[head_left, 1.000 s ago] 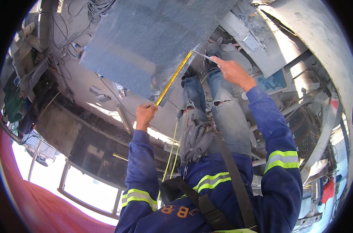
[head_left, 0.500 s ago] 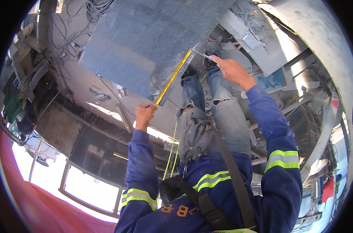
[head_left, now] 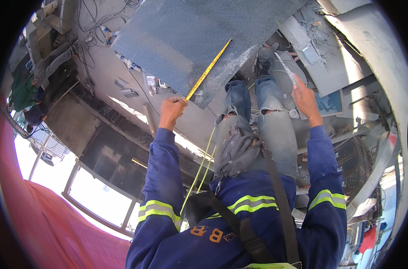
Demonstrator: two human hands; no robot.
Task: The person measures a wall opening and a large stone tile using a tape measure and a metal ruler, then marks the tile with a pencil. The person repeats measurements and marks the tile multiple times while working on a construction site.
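Note:
My left hand (head_left: 172, 110) is closed on the near end of a yellow measuring tape (head_left: 208, 69). The tape runs out straight over a large dark grey sheet (head_left: 168, 49), close to its right-hand edge, and its far end lies on the sheet. Off the sheet to the right, my right hand (head_left: 305, 101) grips a long, thin, pale pointed stick (head_left: 285, 67) that points away from me; its exact kind I cannot make out. My fingers hide its near end.
Grey gloves (head_left: 240, 150) hang at my waist. A person in green (head_left: 24, 89) is at the far left. Coiled cables (head_left: 103, 20) lie beyond the sheet, and scrap pieces (head_left: 314, 38) sit on a ledge at the right. A yellow-green cord (head_left: 198, 172) hangs beside my legs.
My right hand has drawn back from the sheet's edge to the right, its stick swinging to point away from me. The tape still lies on the sheet in my left hand. The view has shifted.

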